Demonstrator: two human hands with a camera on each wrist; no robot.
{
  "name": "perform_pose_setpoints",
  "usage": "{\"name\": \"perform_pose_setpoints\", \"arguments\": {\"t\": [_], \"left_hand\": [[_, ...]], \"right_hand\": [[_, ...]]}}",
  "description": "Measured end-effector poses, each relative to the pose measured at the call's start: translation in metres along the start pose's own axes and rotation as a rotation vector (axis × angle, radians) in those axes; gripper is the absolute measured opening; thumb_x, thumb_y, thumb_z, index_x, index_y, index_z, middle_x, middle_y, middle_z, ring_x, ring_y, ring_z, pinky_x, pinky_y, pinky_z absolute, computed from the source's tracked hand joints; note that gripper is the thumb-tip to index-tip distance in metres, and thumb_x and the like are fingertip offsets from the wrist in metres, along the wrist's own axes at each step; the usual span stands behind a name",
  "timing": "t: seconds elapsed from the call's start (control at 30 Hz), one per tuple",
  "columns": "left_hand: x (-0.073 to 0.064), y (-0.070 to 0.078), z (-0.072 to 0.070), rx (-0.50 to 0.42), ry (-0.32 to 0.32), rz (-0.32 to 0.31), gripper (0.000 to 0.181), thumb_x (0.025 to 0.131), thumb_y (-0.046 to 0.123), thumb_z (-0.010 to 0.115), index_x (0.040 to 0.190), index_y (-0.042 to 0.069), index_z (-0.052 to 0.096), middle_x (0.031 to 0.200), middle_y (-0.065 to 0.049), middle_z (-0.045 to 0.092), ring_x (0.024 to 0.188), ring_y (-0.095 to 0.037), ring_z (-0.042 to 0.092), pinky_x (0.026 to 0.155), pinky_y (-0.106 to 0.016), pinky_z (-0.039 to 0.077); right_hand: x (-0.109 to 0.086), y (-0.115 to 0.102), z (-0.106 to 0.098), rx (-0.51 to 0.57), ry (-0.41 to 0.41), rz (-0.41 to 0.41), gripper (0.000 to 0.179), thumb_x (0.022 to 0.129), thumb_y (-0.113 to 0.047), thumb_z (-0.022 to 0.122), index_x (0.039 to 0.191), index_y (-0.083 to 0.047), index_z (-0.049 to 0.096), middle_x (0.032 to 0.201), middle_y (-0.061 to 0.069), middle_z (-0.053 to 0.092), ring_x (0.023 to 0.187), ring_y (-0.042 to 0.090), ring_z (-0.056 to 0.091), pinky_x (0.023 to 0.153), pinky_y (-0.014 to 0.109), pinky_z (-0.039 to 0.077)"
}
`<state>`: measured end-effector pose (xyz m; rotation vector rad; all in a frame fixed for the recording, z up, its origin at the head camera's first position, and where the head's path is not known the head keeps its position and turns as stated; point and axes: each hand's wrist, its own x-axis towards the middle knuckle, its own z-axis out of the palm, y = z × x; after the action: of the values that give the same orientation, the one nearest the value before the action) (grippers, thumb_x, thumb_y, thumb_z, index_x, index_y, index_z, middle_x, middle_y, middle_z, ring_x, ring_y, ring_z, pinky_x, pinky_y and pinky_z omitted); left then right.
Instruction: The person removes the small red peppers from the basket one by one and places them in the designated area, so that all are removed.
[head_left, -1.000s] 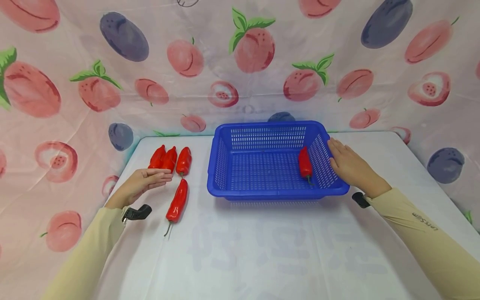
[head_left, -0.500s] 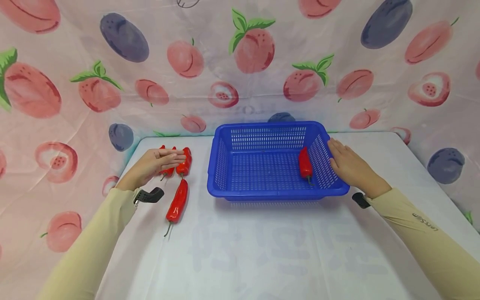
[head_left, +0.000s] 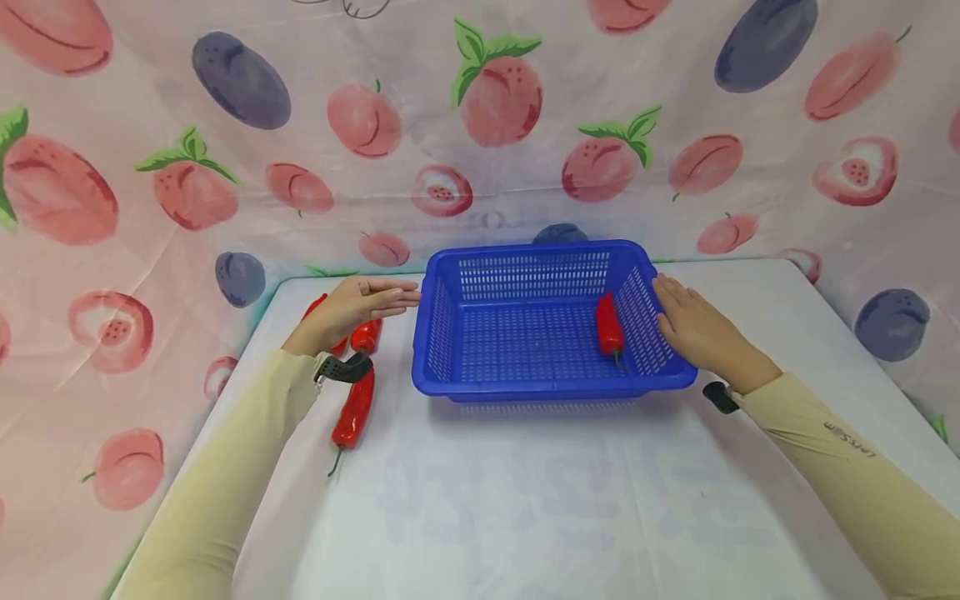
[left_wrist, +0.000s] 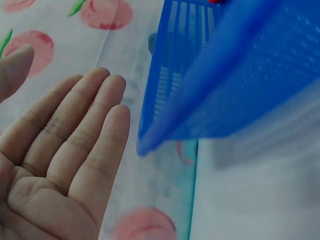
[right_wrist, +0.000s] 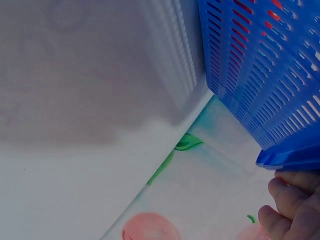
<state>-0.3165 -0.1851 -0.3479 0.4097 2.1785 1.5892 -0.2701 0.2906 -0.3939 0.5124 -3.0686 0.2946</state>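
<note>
A blue slotted plastic basket [head_left: 555, 387] stands at the middle of the table with one red chili pepper [head_left: 609, 327] lying inside, near its right wall. My right hand [head_left: 701, 333] has its fingers straight along the right rim; in the right wrist view, the fingers [right_wrist: 292, 200] are right at the rim's edge. On the other side, my left hand [head_left: 352, 312] is flat, palm facing the basket, fingertips right at the left rim in the head view. The left wrist view shows the straight fingers [left_wrist: 85, 130] holding nothing, beside the basket's rim [left_wrist: 200, 75].
Several red peppers lie left of the basket, partly hidden by the left hand and wrist: one pepper [head_left: 366, 335] behind the wrist strap [head_left: 345, 367], another pepper [head_left: 352, 417] nearer the front. A fruit-print cloth [head_left: 495, 183] hangs behind the white table [head_left: 525, 500].
My left hand has moved right and away from me, from over the peppers to the basket's left rim. The right hand and the basket have stayed put; the head view has shifted slightly.
</note>
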Motion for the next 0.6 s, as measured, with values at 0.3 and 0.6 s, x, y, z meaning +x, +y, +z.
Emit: {"name": "perform_pose_setpoints", "arguments": {"t": [0.3, 0.6], "left_hand": [[0.024, 0.018, 0.025, -0.024, -0.082, 0.061, 0.045, 0.096, 0.016, 0.053, 0.135, -0.006, 0.045, 0.136, -0.023, 0.05, 0.121, -0.021, 0.057, 0.104, -0.033, 0.044], [0.043, 0.028, 0.05, -0.022, -0.13, 0.112, 0.042, 0.096, 0.013, 0.053, 0.133, -0.006, 0.048, 0.134, -0.024, 0.052, 0.123, -0.028, 0.054, 0.106, -0.039, 0.042]], "right_hand": [[0.0, 0.0, 0.001, -0.007, 0.001, 0.003, 0.056, 0.098, -0.014, 0.035, 0.143, 0.015, 0.017, 0.149, 0.033, 0.019, 0.14, 0.047, 0.018, 0.114, 0.061, 0.015], [-0.001, 0.0, 0.001, 0.016, 0.021, -0.001, 0.056, 0.098, -0.016, 0.034, 0.144, 0.013, 0.017, 0.149, 0.033, 0.02, 0.14, 0.046, 0.018, 0.115, 0.06, 0.015]]}}
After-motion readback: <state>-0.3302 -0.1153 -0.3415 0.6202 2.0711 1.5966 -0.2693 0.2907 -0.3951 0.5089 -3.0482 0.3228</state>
